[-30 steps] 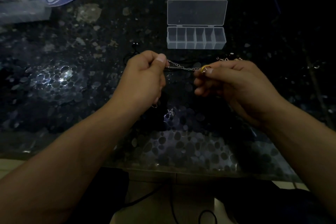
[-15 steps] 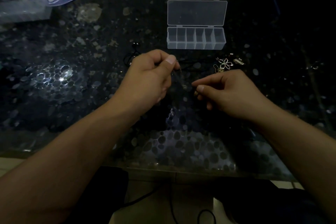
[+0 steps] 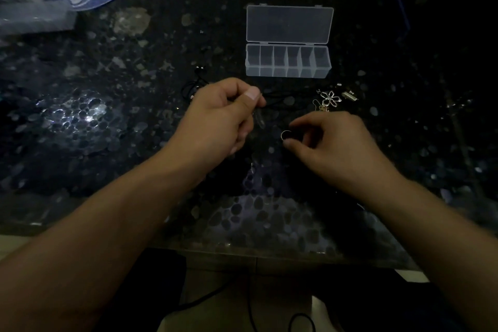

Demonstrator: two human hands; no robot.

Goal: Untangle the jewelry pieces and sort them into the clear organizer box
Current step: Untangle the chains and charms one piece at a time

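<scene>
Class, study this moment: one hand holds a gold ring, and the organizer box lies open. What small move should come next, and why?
Probably carry the gold ring, pinched in the right hand, up to the clear organizer box and drop it into a compartment. The ring looks free of the dark cord piece the left hand pinches, the lid is open, and the compartments appear empty.

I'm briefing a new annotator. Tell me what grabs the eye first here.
The clear plastic organizer box stands open at top centre on the dark pebble-patterned table. Below it, the left hand pinches a dark cord, while the right hand holds a small gold ring.
</scene>
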